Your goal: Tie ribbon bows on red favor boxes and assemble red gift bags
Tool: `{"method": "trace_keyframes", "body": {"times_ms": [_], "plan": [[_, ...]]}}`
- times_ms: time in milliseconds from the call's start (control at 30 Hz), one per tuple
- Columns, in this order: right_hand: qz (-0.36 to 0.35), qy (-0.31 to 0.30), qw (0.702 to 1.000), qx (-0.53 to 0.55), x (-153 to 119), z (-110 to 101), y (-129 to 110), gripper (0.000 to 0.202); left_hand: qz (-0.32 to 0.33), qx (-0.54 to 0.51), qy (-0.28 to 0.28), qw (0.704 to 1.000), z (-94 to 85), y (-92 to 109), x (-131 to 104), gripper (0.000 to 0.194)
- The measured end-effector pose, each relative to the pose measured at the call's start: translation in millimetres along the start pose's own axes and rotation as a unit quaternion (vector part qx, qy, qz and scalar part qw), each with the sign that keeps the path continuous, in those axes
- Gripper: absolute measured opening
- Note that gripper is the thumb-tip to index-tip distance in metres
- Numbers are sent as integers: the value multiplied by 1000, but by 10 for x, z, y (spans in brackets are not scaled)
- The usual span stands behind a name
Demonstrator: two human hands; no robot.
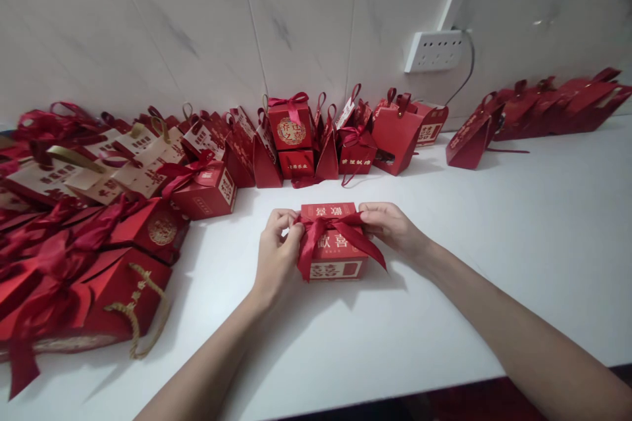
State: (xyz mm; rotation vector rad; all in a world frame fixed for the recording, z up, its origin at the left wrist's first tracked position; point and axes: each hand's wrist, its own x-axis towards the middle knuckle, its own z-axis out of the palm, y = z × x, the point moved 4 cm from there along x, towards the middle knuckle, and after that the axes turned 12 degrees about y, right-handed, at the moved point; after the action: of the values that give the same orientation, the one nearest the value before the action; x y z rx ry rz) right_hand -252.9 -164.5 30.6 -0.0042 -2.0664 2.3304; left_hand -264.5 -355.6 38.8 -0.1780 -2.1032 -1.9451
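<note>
A small red gift box (336, 251) with white and gold lettering sits on the white table (395, 348). Across its top a dark red ribbon (316, 231) is tied in a bow, its two tails hanging over the front. At the box's left side my left hand (281, 250) pinches the bow's left loop between thumb and fingers. My right hand (392, 227) is closed on the bow's right loop at the box's right edge.
Red boxes with ribbons (143, 289) crowd the left side. A row of red handled boxes (397, 135) stands along the tiled wall (296, 20), with more at the far right. A white power strip (434, 51) is on the wall.
</note>
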Motion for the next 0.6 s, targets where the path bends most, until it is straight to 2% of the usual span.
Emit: {"method": "trace_keyframes", "body": {"times_ms": [33,100,133,200,233,300,367,400,467,533,600], "plan": [[-19,13,1000,-16,0,-30,-35,32,-9,-4,-3,1000,0,10,4,21],[-92,82,989,-78,-39,-91,-156,34,-40,-14,-9,999,8,24,7,22],[-153,126,972,-129,-90,-99,-242,31,-59,-22,-12,998,15,27,7,22],[-303,178,904,-242,-257,-8,-419,19,-94,-39,-21,995,35,28,7,21],[-376,170,863,-293,-356,96,-477,13,-103,-48,-30,993,46,30,9,19],[-483,104,782,-379,-530,353,-494,26,-104,-69,-55,991,63,31,17,18],[-532,44,720,-443,-629,560,-413,39,-97,-92,-85,987,69,21,30,21],[-545,35,698,-464,-648,621,-365,39,-93,-99,-97,986,66,10,38,24],[-565,50,673,-474,-653,663,-292,29,-87,-96,-116,985,61,-17,47,29],[-591,68,664,-453,-654,645,-256,16,-78,-78,-126,986,64,-30,45,30],[-616,67,659,-426,-668,618,-247,14,-69,-67,-127,987,76,-19,29,29]]}}
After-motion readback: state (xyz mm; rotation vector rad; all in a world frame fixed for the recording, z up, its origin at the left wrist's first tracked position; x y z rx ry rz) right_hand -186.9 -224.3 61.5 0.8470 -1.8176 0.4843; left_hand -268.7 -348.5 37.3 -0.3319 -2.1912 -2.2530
